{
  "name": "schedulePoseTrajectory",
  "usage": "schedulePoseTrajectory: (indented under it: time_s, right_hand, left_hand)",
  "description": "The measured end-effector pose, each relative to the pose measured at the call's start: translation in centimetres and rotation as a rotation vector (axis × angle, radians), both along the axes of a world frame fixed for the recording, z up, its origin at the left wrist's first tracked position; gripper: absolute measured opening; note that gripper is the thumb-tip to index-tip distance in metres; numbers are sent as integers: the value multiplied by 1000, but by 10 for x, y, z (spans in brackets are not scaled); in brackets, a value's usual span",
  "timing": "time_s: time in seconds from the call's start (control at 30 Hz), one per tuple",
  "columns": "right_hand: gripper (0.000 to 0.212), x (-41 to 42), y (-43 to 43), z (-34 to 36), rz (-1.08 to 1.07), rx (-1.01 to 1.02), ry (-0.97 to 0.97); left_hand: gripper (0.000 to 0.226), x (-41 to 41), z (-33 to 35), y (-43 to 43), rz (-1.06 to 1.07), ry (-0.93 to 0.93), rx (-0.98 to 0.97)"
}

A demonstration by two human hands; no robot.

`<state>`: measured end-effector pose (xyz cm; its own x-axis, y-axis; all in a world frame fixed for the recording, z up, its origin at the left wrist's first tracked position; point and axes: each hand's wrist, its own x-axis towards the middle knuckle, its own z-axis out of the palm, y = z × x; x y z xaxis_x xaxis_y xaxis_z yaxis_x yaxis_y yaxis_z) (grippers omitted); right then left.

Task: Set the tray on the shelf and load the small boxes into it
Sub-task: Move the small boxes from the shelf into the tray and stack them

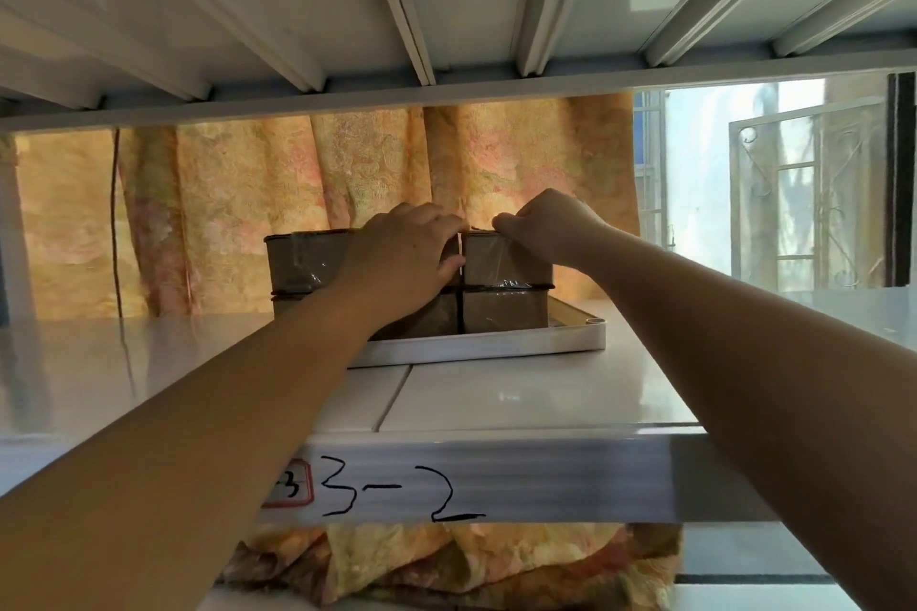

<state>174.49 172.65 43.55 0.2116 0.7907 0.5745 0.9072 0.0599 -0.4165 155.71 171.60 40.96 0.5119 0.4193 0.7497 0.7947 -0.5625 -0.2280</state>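
Note:
A white tray lies on the white shelf, a little back from its front edge. Several small brown cardboard boxes wrapped in clear tape stand in it, stacked two high. My left hand grips the upper middle box, which it mostly hides, with fingers curled over its top and the thumb on its front. My right hand grips the upper right box at its top edge. An upper left box stands beside my left hand. A lower right box sits under the upper right box.
The shelf's front rail carries a handwritten label "3-2". The ribbed underside of the shelf above hangs close overhead. An orange flowered curtain hangs behind the shelf. A window with a metal grille is at the right.

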Motion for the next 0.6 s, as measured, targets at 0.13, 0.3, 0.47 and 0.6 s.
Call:
schedulePoseTrajectory:
  time_s: [0.13, 0.3, 0.47, 0.6]
  right_hand:
    - [44, -7, -6, 2, -24, -7, 15]
    - [50, -19, -20, -9, -27, 122, -8]
    - [44, -23, -41, -8, -119, 283, -60]
    - [35, -13, -51, -14, -162, 284, -78]
  left_hand:
    - [46, 0, -3, 1, 1, 24, 4]
    - [61, -2, -6, 2, -23, 46, 35]
    - [58, -2, -9, -5, -146, 3, 64]
    - [46, 7, -6, -16, -228, -17, 105]
